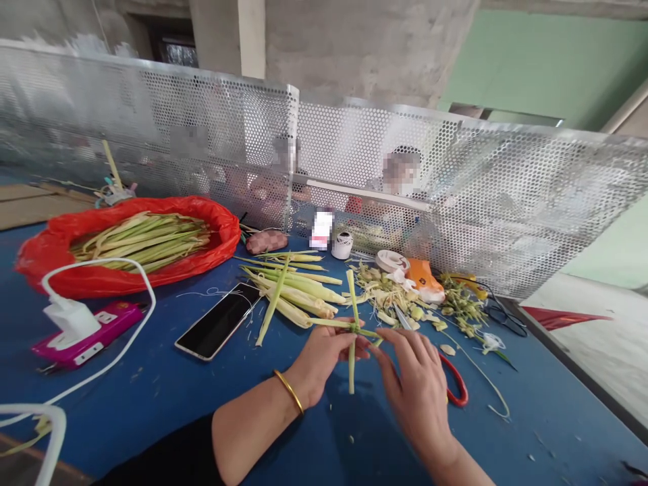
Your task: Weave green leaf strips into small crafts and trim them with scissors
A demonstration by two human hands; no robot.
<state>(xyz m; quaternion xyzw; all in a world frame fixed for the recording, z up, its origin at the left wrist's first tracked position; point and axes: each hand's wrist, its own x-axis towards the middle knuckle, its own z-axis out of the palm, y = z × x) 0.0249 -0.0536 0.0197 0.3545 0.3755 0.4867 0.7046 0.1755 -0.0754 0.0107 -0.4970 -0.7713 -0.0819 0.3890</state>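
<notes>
A cross of pale green leaf strips (353,304) is held up over the blue table, with a small knot at its middle. My left hand (331,351), with a gold bangle at the wrist, pinches the cross near that knot. From the other side, the thumb and forefinger of my right hand (415,378) close on the strip that points right. Behind my hands lies a pile of green and pale leaf strips (304,290). Scissors with red handles (458,385) are partly hidden behind my right hand, their blades among the trimmings.
On the left are a red plastic bag (202,260) of long strips, a magenta power strip (91,337) with a white cable, and a phone (220,324). Leaf scraps (385,293), a tape roll (392,261) and a thread spool (343,246) lie before a perforated metal screen (354,142); people sit beyond.
</notes>
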